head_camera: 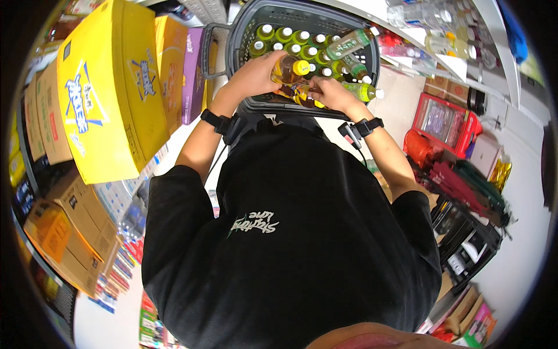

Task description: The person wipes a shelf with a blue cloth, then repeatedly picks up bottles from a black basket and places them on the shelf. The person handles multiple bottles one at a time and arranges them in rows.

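In the head view, my left hand [257,74] grips a plastic bottle of brown drink [287,69] with a yellow cap, tilted above the near side of a dark grey plastic basket [237,39]. My right hand [333,94] is low at the basket's near side, its fingers curled on another brown drink bottle [301,94] lying there. Inside the basket stand several green drink bottles [301,37] with white caps. One green-labelled bottle [348,44] lies slanted across them, and a yellow-green bottle [362,91] leans over the right rim near my right wrist.
A yellow carton [96,87] juts out close on the left, beside a purple carton [192,74]. Brown cardboard boxes [74,222] sit on the lower left shelving. At the upper right, a white shelf [497,56] holds clear bottles [414,16]. A red box [444,124] and bags stand at the right.
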